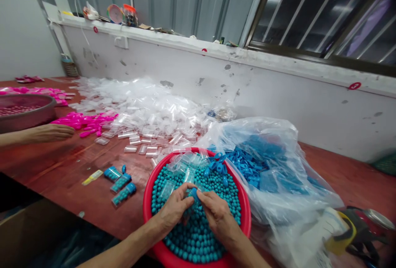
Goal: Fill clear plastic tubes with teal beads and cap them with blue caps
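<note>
A red basin [147, 202] full of small teal beads [198, 235] sits at the table's near edge. Both my hands are over it. My left hand [175, 208] is closed around a small clear bag with beads inside. My right hand [216, 214] pinches a blue cap [194, 193] at the top of that same bag. Several empty clear bags [185, 165] and blue clips [216, 163] lie on the beads at the far side of the basin.
Three filled bead packets [122, 183] lie left of the basin. A big clear bag of blue parts [262, 165] is on the right. A heap of clear bags [139, 107], pink parts [86, 121] and another person's hand [51, 132] lie farther left.
</note>
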Action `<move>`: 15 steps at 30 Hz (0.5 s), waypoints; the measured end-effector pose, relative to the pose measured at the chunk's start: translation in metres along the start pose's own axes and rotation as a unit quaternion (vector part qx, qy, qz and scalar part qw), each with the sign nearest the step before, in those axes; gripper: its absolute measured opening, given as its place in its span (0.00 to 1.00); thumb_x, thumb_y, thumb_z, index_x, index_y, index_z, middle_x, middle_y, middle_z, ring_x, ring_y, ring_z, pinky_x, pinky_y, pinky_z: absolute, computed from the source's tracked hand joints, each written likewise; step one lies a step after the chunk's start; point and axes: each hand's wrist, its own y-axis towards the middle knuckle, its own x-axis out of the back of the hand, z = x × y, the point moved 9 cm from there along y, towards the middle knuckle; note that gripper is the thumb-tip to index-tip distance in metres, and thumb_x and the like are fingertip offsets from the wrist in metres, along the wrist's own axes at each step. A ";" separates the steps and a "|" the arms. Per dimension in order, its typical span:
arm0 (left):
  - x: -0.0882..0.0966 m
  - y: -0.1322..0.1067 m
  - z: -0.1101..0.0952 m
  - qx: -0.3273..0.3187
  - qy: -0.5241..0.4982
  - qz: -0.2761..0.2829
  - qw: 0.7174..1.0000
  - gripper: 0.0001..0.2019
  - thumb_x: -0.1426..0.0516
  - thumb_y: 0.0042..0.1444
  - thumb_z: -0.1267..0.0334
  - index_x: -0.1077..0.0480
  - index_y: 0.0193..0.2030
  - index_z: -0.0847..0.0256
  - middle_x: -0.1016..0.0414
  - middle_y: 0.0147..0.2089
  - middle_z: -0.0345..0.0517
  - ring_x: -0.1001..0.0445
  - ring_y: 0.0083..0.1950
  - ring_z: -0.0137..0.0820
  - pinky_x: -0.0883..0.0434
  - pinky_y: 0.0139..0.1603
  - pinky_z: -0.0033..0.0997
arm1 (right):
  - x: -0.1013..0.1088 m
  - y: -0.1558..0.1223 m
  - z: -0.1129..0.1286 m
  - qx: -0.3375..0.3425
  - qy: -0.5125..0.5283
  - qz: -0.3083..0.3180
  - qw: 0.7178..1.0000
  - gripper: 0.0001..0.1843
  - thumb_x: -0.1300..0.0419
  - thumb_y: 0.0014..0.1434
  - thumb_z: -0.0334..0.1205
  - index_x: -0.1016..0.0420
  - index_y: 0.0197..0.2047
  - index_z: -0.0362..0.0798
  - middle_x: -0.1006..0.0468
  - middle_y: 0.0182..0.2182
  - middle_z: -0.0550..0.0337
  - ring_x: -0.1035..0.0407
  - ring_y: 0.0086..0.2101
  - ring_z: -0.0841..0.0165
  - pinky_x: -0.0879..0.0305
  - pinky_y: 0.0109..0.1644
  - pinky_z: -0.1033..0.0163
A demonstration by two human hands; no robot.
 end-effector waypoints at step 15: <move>-0.002 0.001 -0.002 -0.008 0.031 0.035 0.999 0.22 0.47 0.48 0.50 0.45 0.47 0.59 0.36 0.22 0.32 0.38 0.13 0.19 0.48 0.10 0.17 | 0.008 0.000 -0.051 -0.251 0.324 -0.069 0.910 0.17 0.40 0.44 0.38 0.37 0.38 0.48 0.30 0.31 0.62 0.34 0.26 0.71 0.34 0.21 0.68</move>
